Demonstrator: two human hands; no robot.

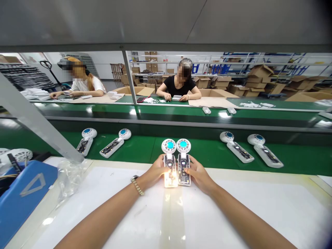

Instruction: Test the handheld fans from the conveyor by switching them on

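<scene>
Two small white handheld fans with blue round centres stand side by side above the front edge of the green belt. My left hand [158,170] is closed round the left handheld fan [169,176], its thumb on the front; the lower body glows with bright warm light. Round the right handheld fan [184,173] my right hand [198,173] is closed, thumb pressed on the front of the see-through case. A circuit board shows inside that case, and its lower part is unlit. The two fan heads nearly touch. Fingers behind both cases are hidden.
More fans lie on the green belt [145,148], two at left [111,147] and two at right [240,151]. A blue bin [28,193] and clear plastic bag [68,180] occupy the left. A slanted metal post [44,117] crosses there. Two people sit across the line.
</scene>
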